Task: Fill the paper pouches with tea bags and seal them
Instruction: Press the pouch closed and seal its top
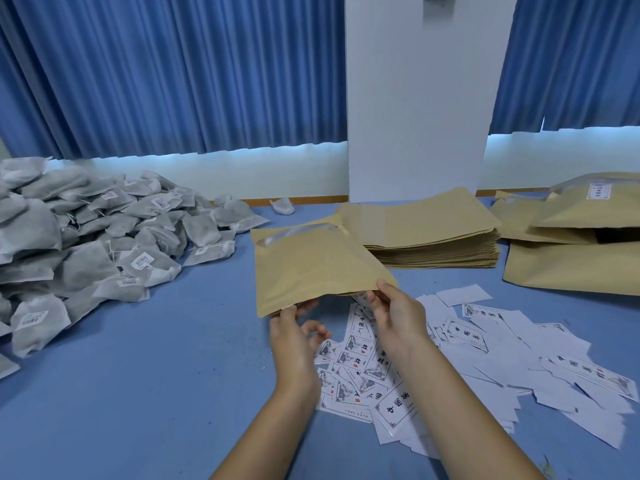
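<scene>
Above scattered labels [360,372], both hands [346,320] pinch the pouch's [311,268] near edge.

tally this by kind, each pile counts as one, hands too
hands: 2, left hand, right hand
held pouch: 1
stack of flat pouches: 1
pile of pouches far right: 1
heap of tea bags: 1
stray tea bag: 1
scatter of labels: 1
total: 8
</scene>
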